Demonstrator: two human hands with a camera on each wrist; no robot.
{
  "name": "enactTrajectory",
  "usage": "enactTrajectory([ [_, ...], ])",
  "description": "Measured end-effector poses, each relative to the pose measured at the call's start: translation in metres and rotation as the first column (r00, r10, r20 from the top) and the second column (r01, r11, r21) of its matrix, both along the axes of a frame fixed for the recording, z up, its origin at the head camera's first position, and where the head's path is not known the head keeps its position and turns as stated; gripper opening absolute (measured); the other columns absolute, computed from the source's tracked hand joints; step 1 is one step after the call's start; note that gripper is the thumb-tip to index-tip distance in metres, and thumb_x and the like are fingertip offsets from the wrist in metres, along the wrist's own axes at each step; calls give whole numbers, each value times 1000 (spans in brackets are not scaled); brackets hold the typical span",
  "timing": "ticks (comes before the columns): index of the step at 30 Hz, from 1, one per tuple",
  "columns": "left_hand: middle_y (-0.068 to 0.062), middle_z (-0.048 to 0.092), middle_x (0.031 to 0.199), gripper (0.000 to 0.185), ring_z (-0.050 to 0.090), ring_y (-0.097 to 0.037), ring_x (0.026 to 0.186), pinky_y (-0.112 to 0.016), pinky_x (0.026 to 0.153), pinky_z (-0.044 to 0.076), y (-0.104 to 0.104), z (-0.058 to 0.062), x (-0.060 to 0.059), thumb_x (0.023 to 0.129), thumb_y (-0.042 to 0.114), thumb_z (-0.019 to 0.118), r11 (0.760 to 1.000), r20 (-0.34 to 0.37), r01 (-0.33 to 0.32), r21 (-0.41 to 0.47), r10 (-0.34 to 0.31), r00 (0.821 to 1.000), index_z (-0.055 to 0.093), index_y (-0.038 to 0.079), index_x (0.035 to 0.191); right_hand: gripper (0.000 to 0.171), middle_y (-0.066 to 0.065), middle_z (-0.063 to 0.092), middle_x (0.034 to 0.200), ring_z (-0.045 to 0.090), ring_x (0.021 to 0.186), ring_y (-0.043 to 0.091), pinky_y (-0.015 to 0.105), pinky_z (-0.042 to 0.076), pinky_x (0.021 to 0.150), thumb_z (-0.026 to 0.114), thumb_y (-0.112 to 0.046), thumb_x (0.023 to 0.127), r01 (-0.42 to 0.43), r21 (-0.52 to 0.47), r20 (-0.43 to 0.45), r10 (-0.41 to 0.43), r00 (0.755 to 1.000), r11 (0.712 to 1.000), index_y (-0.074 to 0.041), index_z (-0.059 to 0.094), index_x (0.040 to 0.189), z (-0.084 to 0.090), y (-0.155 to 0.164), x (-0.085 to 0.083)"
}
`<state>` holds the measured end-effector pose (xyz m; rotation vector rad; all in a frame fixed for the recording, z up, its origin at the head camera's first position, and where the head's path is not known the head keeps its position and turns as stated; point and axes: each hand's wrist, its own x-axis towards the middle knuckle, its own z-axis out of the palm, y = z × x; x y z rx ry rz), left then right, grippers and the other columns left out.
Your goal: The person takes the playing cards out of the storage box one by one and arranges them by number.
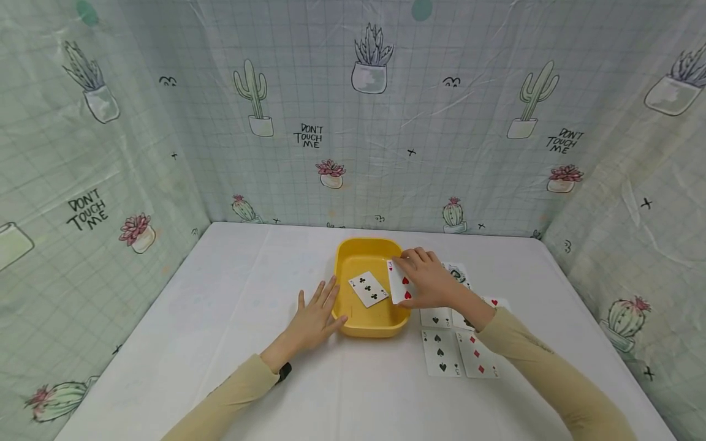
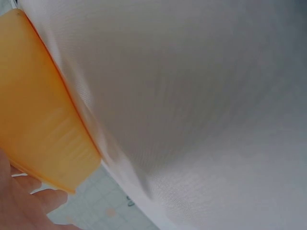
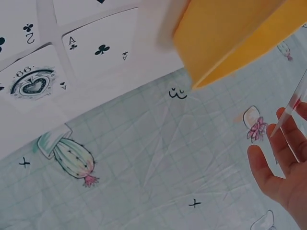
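A yellow tray (image 1: 344,318) sits mid-table with a clubs card (image 1: 368,288) lying face up inside. My right hand (image 1: 427,278) pinches a hearts card (image 1: 400,285) over the tray's right rim. In the right wrist view the card's edge (image 3: 292,108) shows between my fingers (image 3: 273,179), with the tray (image 3: 230,33) above. My left hand (image 1: 314,315) lies flat on the table, fingers straight, its fingertips touching the tray's left wall. The left wrist view shows that wall (image 2: 41,120) and my fingers (image 2: 29,201) beside it.
Several playing cards lie face up to the right of the tray, among them a spades card (image 1: 441,353) and a diamonds card (image 1: 477,357). Cactus-print cloth walls (image 1: 353,110) enclose the white table (image 1: 193,318) on three sides.
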<state>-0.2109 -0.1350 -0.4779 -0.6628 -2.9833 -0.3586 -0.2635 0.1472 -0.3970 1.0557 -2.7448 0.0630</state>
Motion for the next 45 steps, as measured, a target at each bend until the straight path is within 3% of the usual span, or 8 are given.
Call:
enactTrajectory([
  [17, -1, -1, 152, 75, 12, -29, 139, -67, 99, 11, -1, 0, 1, 90, 56, 31, 1000, -5, -3, 1, 3, 1000, 12, 8, 144, 93, 8, 44, 123, 37, 111, 24, 47, 36, 89, 70, -59, 61, 6, -1, -74, -6, 997, 1000, -9, 40, 132, -2, 53, 33],
  [29, -2, 2, 152, 74, 14, -29, 138, -67, 99, 13, 0, 1, 2, 90, 56, 31, 1000, -20, -9, 10, 9, 1000, 13, 8, 144, 94, 10, 43, 126, 36, 115, 26, 50, 34, 89, 75, -53, 58, 82, 13, -35, -82, 996, 997, -9, 39, 133, -7, 84, 55],
  [34, -2, 2, 152, 75, 13, -29, 139, -67, 99, 13, 0, 0, 2, 90, 58, 29, 1000, -18, -13, 2, 14, 1000, 13, 8, 144, 93, 10, 44, 124, 36, 114, 25, 49, 34, 86, 75, -53, 58, 99, 12, -48, -99, 994, 995, -8, 40, 132, -13, 96, 62],
  [41, -3, 4, 152, 73, 10, -27, 139, -68, 99, 12, 1, 1, 3, 90, 51, 38, 1000, -22, -3, 27, 4, 1000, 15, 7, 143, 93, 9, 45, 123, 38, 113, 26, 50, 35, 84, 77, -51, 55, 112, -4, -45, -112, 993, 994, -8, 43, 130, -25, 117, 72],
  [45, -3, 5, 152, 74, 11, -28, 139, -67, 99, 12, 1, 2, 3, 90, 54, 34, 1000, -23, -4, 21, 4, 1000, 15, 7, 143, 92, 9, 46, 121, 39, 111, 24, 49, 35, 81, 78, -50, 54, 112, -11, -48, -112, 993, 994, -8, 44, 128, -31, 128, 79],
])
